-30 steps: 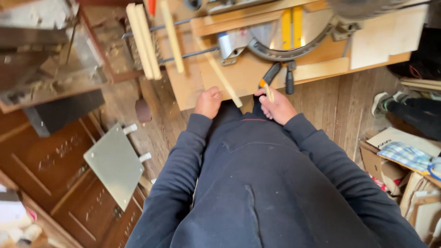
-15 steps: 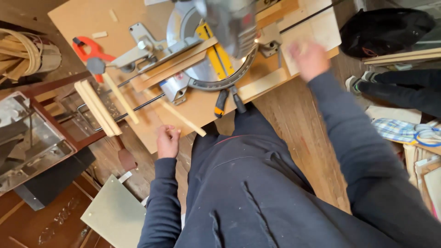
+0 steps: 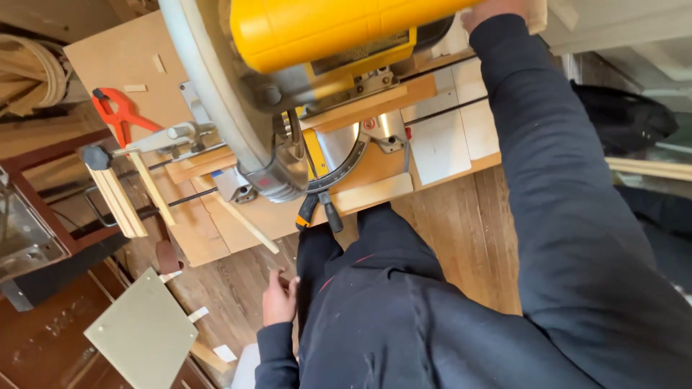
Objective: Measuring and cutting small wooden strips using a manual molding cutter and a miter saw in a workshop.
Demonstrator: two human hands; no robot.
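Observation:
A yellow miter saw (image 3: 317, 43) fills the top middle, standing on a plywood bench (image 3: 130, 57). My left hand (image 3: 278, 299) hangs low beside my thigh, below the bench edge, fingers loosely curled with nothing seen in it. A thin wood strip (image 3: 249, 223) juts over the bench edge just above that hand. My right arm, in a dark sleeve, stretches up past the saw on its right side. My right hand (image 3: 497, 7) is mostly cut off by the top edge, next to a pale wood piece (image 3: 538, 14).
A red clamp (image 3: 119, 115) lies on the bench at left. Several wood strips (image 3: 115, 202) rest across black rails there. A grey-green panel (image 3: 140, 331) lies on the wooden floor, and a metal box (image 3: 18, 230) sits at far left. A black bag (image 3: 627, 115) is at right.
My left hand has come off the bench and dropped beside my thigh. My right arm has reached farther up past the saw. The view has moved in close to the saw.

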